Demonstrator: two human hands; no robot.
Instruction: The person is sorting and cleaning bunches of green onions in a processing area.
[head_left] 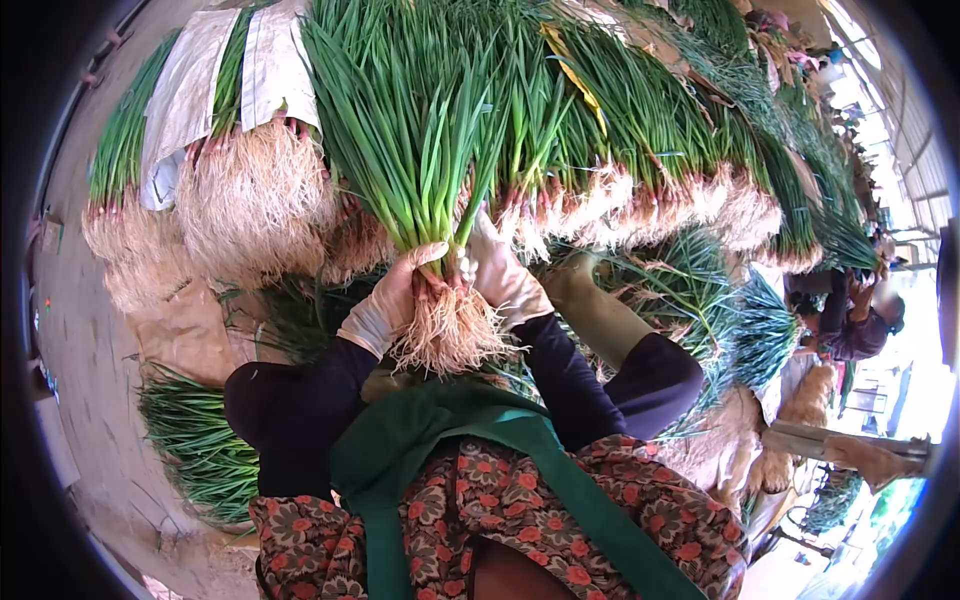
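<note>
Upright in front of my body is a bunch of green garlic with long flat leaves, reddish stem bases and a pale tangle of roots. My left hand, in a pale glove, is closed round the stems on the left, its thumb lying across them. From the right my right hand, gloved too, presses against the same stems just above the roots. Some of its fingers are hidden behind the leaves. Both hands are low on the bunch, and the leaf tips fan out away from me.
A long row of similar bunches lies beyond my hands, roots toward me. White sheeting covers part of the left end. Loose greens lie at my left, and more at my right. Another person is at the far right.
</note>
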